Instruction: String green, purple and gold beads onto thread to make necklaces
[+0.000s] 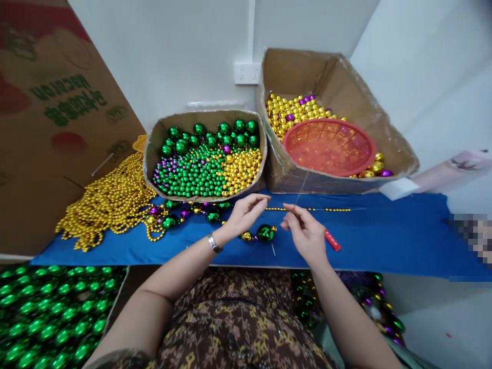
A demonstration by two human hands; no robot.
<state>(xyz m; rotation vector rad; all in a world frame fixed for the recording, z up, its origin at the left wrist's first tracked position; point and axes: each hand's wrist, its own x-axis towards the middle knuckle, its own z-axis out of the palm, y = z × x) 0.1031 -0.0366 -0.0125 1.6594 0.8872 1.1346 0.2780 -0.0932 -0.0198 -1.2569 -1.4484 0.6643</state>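
Note:
Above the blue cloth, my left hand has its fingers drawn together; whether anything is between the tips I cannot make out. Facing it, my right hand pinches a thin strand that slants upward, either a needle or a thread. Beneath and between the hands lie a large green bead and a small gold bead. A row of tiny gold beads stretches behind my fingers. Close to my right wrist rests a red tag-like strip.
A cardboard box contains green, gold and purple beads. A taller box holds gold and purple beads under a red basket. Gold bead strands are heaped left. Green beads fill the lower left. A pinkish roll juts in at right.

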